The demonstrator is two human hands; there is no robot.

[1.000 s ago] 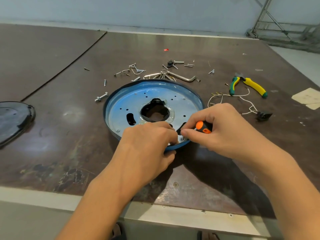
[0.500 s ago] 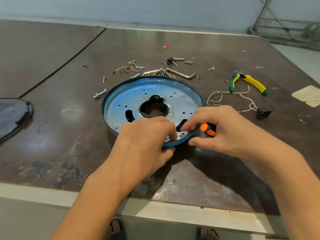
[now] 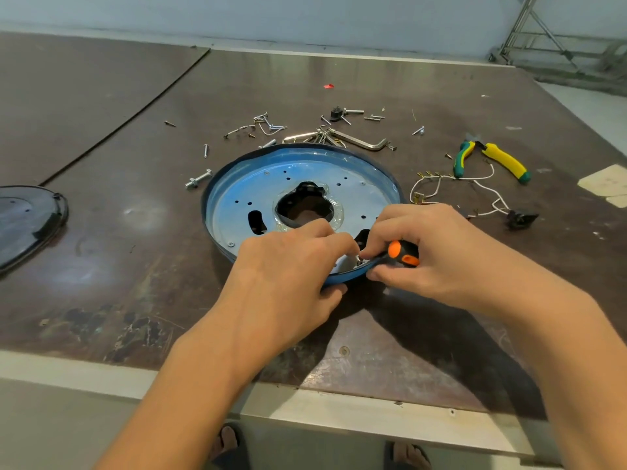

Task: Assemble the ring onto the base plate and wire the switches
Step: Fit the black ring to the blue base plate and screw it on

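Base plate [image 3: 298,178] — near rim between hands [image 3: 285,266], beside screwdriver [image 3: 402,253].

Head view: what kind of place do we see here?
Probably a workshop bench: a worn dark worktable, scattered screws and a hex key, and yellow-green pliers near the blue base plate.

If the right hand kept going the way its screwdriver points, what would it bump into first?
Probably the left hand: the right hand aims the screwdriver leftward, and the left fingertips sit right at its tip, gripping the plate's near rim. Depth there is hard to judge.
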